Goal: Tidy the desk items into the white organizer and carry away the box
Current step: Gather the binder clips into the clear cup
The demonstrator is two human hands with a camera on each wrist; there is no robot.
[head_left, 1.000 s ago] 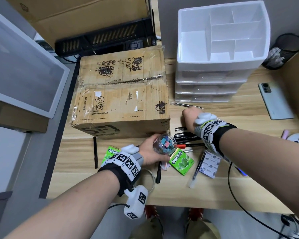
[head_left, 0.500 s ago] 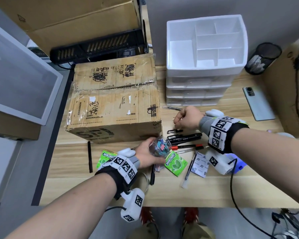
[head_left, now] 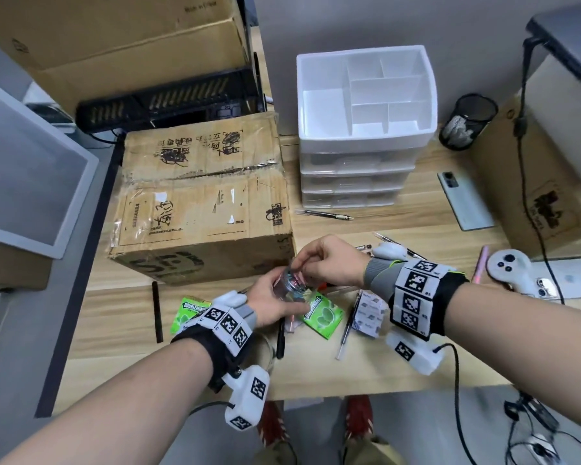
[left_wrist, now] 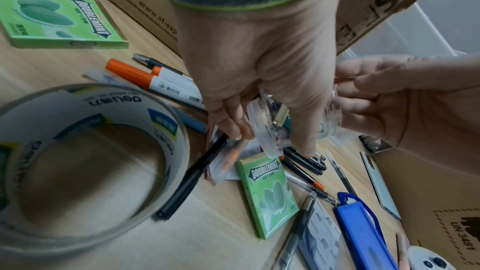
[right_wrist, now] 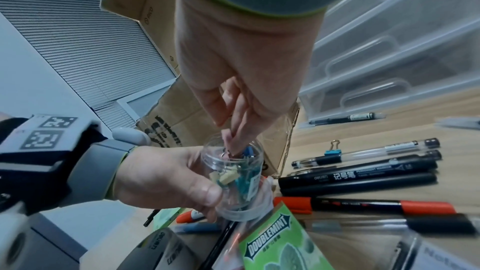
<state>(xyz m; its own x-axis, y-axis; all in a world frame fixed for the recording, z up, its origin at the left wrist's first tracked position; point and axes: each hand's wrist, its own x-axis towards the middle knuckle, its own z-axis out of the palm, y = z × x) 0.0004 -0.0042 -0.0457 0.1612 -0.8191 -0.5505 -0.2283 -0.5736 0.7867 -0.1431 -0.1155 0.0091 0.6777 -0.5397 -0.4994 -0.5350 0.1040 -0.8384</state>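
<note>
My left hand [head_left: 271,302] grips a small clear jar [head_left: 291,284] of coloured binder clips, held just above the desk in front of the cardboard box [head_left: 202,203]. In the right wrist view the jar [right_wrist: 240,182] stands open-mouthed, and my right hand [right_wrist: 232,147] dips its pinched fingertips into the mouth with a small blue clip [right_wrist: 248,150] at them. The left wrist view shows the jar [left_wrist: 270,130] under my left hand [left_wrist: 259,65]. The white organizer [head_left: 356,146] stands behind, its top compartments bare.
Pens and markers [right_wrist: 358,180], a loose blue binder clip [right_wrist: 333,151], two green gum packs [head_left: 322,312], sticky notes [head_left: 369,312], a tape roll [left_wrist: 85,163] and a blue case [left_wrist: 363,231] litter the front. A phone [head_left: 463,199], mesh cup [head_left: 468,120] and controller [head_left: 514,270] lie right.
My right hand left the pens by the organizer and came left to the jar's mouth, fingers pinched. The left hand has raised the jar slightly.
</note>
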